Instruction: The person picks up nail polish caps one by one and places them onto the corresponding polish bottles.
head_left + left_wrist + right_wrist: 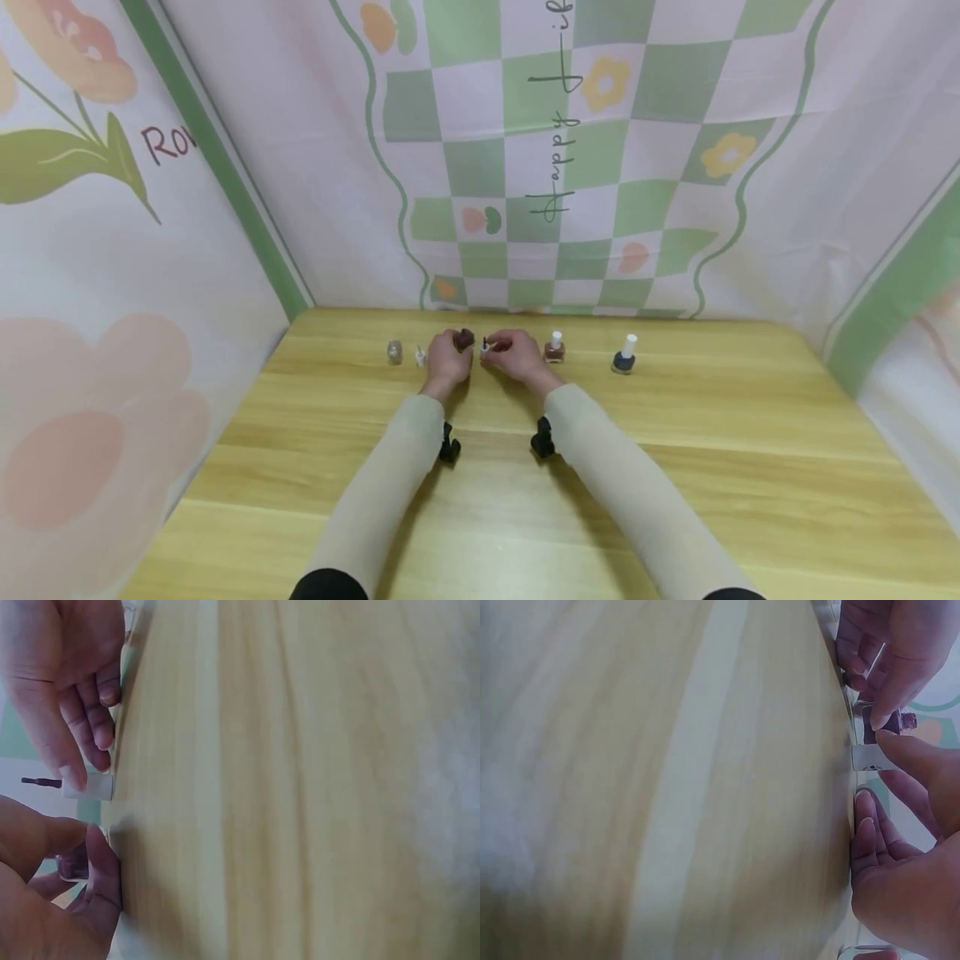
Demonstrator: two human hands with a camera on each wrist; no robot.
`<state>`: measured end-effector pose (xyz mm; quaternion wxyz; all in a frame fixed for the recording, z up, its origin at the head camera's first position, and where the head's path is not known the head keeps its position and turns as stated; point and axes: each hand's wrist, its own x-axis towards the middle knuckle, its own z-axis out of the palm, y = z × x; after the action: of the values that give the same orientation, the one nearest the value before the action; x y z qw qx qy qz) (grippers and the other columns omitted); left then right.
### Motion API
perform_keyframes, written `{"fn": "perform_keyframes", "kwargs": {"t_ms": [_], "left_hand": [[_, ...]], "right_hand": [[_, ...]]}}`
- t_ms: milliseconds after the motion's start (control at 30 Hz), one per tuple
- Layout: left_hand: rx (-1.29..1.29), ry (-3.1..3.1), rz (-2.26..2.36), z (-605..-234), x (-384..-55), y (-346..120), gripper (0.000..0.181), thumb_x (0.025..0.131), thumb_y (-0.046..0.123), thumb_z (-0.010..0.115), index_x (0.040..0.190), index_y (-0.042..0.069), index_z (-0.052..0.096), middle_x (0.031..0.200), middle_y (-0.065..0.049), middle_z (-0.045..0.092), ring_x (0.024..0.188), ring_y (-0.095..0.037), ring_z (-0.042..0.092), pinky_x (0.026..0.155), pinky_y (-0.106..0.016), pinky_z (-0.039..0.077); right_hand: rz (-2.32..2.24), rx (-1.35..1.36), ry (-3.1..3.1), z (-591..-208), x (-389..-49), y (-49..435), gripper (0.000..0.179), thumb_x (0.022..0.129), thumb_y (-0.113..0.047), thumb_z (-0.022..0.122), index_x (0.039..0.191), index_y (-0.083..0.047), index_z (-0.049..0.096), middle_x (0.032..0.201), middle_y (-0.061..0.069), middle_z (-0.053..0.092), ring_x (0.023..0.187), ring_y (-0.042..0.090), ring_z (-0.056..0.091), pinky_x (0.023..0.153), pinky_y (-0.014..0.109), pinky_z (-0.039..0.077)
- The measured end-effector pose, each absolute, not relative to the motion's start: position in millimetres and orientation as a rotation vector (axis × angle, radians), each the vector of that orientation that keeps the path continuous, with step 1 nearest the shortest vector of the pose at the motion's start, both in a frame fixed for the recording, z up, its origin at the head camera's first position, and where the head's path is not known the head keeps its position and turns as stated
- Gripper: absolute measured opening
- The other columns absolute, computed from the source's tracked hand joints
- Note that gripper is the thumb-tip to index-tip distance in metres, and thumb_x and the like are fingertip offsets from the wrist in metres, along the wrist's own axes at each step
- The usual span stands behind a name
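My left hand grips a small uncapped bottle of dark nail polish near the back of the table. In the right wrist view the dark bottle shows its bare threaded neck. Just to the right, my right hand pinches a white nail polish cap between thumb and finger. Its dark brush points upward, and the cap's flat end is at the tabletop. A small gap separates the bottle from the cap.
Left of my hands stand a clear, glittery bottle and a white cap with brush. To the right are a reddish-brown polish bottle and a dark blue one, both white-capped. A patterned curtain hangs behind the wooden table.
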<state>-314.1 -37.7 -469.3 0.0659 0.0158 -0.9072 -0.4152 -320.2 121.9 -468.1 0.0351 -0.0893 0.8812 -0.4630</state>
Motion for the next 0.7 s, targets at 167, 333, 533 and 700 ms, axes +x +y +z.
{"fn": "perform_keyframes", "kwargs": {"t_ms": [167, 333, 533, 700], "left_hand": [[0.057, -2.744, -1.243, -469.3, -315.4, -37.6, 0.025, 0.096, 0.008, 0.069, 0.117, -0.005, 0.067, 0.114, -0.023, 0.069, 0.112, -0.039, 0.065, 0.100, -0.046, 0.052], [0.077, -2.729, -1.275, -471.3, -316.6, -36.9, 0.022, 0.096, 0.007, 0.069, 0.116, -0.004, 0.068, 0.113, -0.021, 0.070, 0.112, -0.038, 0.065, 0.100, -0.045, 0.053], [0.106, -2.705, -1.304, -473.3, -317.5, -35.9, 0.019, 0.096, 0.005, 0.069, 0.114, -0.003, 0.069, 0.109, -0.020, 0.071, 0.107, -0.037, 0.066, 0.096, -0.045, 0.054], [0.098, -2.688, -1.294, -473.7, -316.3, -36.1, 0.018, 0.095, 0.005, 0.070, 0.111, -0.002, 0.070, 0.106, -0.019, 0.071, 0.102, -0.036, 0.067, 0.091, -0.045, 0.055]], "right_hand": [[-1.411, -0.265, 2.723, -466.6, -321.0, 121.2, 0.034, 0.091, -0.016, 0.078, 0.120, -0.001, 0.072, 0.109, 0.016, 0.072, 0.100, 0.029, 0.066, 0.083, 0.037, 0.055], [-1.406, -0.257, 2.738, -466.9, -321.0, 120.2, 0.033, 0.090, -0.016, 0.079, 0.119, -0.001, 0.072, 0.106, 0.015, 0.072, 0.096, 0.028, 0.066, 0.081, 0.036, 0.055], [-1.423, -0.260, 2.745, -469.0, -321.2, 118.6, 0.031, 0.090, -0.015, 0.079, 0.117, -0.001, 0.073, 0.104, 0.014, 0.073, 0.095, 0.027, 0.066, 0.079, 0.035, 0.055], [-1.439, -0.241, 2.743, -469.3, -320.6, 117.0, 0.030, 0.090, -0.013, 0.078, 0.117, -0.001, 0.073, 0.107, 0.015, 0.073, 0.099, 0.029, 0.067, 0.085, 0.039, 0.055]]}}
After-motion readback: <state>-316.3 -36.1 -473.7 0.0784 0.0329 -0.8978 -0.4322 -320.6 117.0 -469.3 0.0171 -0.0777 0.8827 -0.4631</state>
